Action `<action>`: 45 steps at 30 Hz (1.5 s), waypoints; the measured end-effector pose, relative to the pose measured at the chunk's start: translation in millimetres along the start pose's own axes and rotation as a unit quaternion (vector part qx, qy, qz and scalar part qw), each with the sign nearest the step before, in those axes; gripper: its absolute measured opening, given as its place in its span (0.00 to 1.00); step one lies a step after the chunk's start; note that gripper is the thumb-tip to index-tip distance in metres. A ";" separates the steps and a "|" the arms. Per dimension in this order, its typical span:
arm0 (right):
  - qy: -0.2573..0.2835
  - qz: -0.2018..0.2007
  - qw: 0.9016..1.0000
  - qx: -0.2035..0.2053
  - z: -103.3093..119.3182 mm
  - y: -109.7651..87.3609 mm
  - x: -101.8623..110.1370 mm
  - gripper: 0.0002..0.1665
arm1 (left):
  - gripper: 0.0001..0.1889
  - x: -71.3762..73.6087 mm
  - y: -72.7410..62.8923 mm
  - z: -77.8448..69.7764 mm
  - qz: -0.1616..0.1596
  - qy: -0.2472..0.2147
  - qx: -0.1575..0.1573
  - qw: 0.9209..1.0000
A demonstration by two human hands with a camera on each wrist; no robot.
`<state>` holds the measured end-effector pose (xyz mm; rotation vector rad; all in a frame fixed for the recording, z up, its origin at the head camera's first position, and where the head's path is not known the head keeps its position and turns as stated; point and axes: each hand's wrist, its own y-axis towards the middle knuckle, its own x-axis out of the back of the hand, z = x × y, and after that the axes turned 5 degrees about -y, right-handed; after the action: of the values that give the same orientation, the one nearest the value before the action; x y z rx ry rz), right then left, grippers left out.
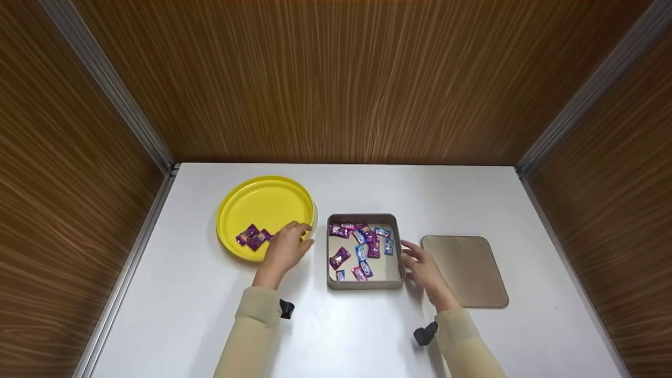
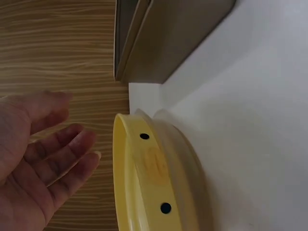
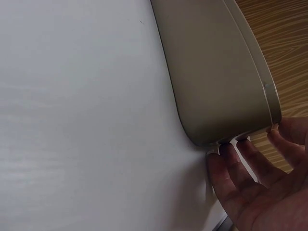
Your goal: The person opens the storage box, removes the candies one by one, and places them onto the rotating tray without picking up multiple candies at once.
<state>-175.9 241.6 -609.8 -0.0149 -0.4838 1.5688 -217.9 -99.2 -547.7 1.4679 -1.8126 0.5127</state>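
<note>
Presently, a square, round-cornered taupe tin (image 1: 366, 285) is seen lidless, strewn with purple, blue and pink wrapped sweets (image 1: 373, 248). Tin placed at 3 o'clock of the left hand (image 1: 287, 244), which is held relaxed, nothing gripped, by the yellow plate's (image 1: 273, 199) 4 o'clock rim. Tin's side touched, ungrasped, by extended right hand (image 1: 424, 268), tin at its 10 o'clock. Room left on white tabletop (image 1: 346, 328) at tin's 12 and 6
</note>
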 end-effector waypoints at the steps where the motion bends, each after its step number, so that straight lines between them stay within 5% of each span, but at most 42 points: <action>1: 0.000 0.001 1.000 0.001 0.1 -0.1 0.3 0.27 | 0.14 -1.0 -0.3 -4.3 0.024 -0.007 -0.001 1.000; 7: -0.001 0.003 1.000 -0.003 1.2 -0.7 -0.2 0.28 | 0.18 -11.2 -2.6 -25.6 0.124 -0.029 0.010 0.992; 11: -0.005 0.003 1.000 -0.005 1.0 -0.6 0.3 0.28 | 0.19 -22.8 -3.9 -35.9 0.161 -0.021 -0.018 0.987; 19: 0.008 -0.001 1.000 0.007 -0.2 0.5 -0.3 0.27 | 0.20 -52.7 -1.4 -46.3 0.190 0.098 -0.131 0.968; 25: 0.015 0.000 1.000 0.004 -1.0 1.0 0.8 0.28 | 0.20 -71.1 7.1 -46.8 0.191 0.172 -0.167 0.952; 38: 0.016 0.009 1.000 0.000 -0.8 1.0 1.1 0.28 | 0.16 -82.2 16.2 -51.2 0.236 0.198 -0.112 0.945; 45: 0.023 0.015 1.000 -0.007 -1.2 1.6 2.0 0.28 | 0.10 -89.4 18.5 -48.6 0.226 0.226 -0.119 0.940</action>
<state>-177.2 243.9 -610.8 -0.0695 -0.4606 1.5902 -214.5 -1.1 -580.4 0.6910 -1.7505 0.7556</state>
